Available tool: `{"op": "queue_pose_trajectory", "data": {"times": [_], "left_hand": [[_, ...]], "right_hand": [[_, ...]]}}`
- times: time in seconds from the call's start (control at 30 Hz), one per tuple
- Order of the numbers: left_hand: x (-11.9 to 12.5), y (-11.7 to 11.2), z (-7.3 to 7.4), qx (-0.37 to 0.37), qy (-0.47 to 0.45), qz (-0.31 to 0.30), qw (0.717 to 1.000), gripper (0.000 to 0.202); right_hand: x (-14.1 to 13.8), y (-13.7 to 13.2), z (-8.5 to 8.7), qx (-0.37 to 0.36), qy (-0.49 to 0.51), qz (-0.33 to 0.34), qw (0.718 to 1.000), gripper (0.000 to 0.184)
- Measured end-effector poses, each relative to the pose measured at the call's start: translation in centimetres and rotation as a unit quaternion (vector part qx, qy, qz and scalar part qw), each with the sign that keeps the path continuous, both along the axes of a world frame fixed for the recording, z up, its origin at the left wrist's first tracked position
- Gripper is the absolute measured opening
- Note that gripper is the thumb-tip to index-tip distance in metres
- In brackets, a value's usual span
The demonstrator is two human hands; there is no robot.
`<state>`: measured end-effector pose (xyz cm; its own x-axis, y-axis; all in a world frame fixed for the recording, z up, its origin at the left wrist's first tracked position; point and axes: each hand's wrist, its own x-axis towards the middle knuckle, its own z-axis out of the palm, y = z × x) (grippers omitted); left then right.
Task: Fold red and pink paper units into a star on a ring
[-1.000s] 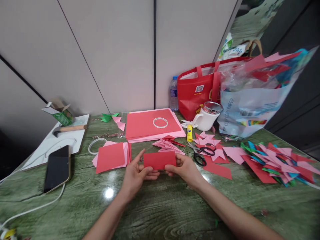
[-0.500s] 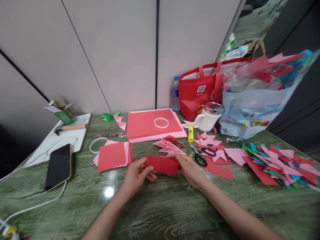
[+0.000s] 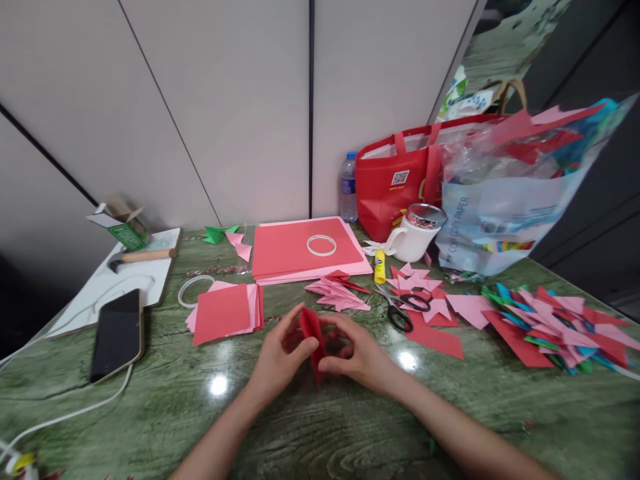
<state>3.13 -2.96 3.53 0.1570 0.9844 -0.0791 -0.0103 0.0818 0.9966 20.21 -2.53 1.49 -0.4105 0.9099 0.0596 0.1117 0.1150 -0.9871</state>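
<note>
Both my hands meet over the green table [image 3: 320,427] and pinch one folded red paper [image 3: 311,331]. My left hand [image 3: 280,357] grips its left side with thumb and fingers. My right hand [image 3: 357,357] closes on its right side, and the sheet stands on edge between them, bent into a narrow upright shape. Just left of my hands lies a small stack of red and pink squares [image 3: 225,312]. Folded pink pieces [image 3: 337,295] lie just beyond my hands.
Scissors [image 3: 403,308], a yellow glue stick [image 3: 379,265] and a white mug [image 3: 415,233] sit right of centre. A large red sheet stack with a tape ring [image 3: 305,248] lies behind. A phone [image 3: 116,335] is at left, folded coloured pieces [image 3: 550,323] at right, bags [image 3: 400,180] behind.
The red paper was held flat and wide between my hands; my hands have drawn together and the paper is now folded up on edge between them.
</note>
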Motion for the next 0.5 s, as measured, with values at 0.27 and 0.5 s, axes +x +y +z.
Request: {"op": "queue_pose_trajectory", "data": {"times": [0.27,0.5], "left_hand": [[-1.1,0.5,-0.8,-0.084,-0.070,-0.007,0.994,0.049],[-1.0,0.8,-0.9,-0.137,-0.124,0.022,0.983,0.040]], "right_hand": [[0.2,0.5,-1.0,0.004,0.071,-0.055,0.996,0.033],[0.6,0.5,-1.4,0.168,-0.012,-0.074,0.983,0.029]]}}
